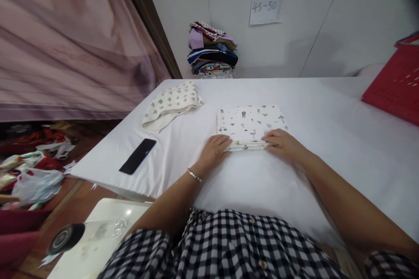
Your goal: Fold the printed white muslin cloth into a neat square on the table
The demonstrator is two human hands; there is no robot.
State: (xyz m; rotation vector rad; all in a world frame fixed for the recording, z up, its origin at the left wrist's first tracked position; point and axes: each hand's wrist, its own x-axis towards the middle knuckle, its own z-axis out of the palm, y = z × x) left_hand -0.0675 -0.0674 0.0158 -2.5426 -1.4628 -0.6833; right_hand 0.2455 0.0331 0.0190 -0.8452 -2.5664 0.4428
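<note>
A folded white cloth (252,122) with small printed plants and animals lies flat on the white-covered table (327,139), its layered near edge facing me. My left hand (214,150) is closed on the left corner of that edge, fingers on top and thumb low. At the opposite near corner, my right hand (284,144) pinches the layers between thumb and fingers. The undersides of both grips are hidden. Farther left rests another folded cloth (175,102), cream with a small repeated print, one flap hanging loosely; neither hand touches it.
A black phone (137,156) lies near the table's left edge. Stacked folded clothes (212,50) stand behind the far edge, and a red basket (396,83) sits at right. Below left are a white stool (108,213) with a clear bottle (101,229) and plastic bags (37,185).
</note>
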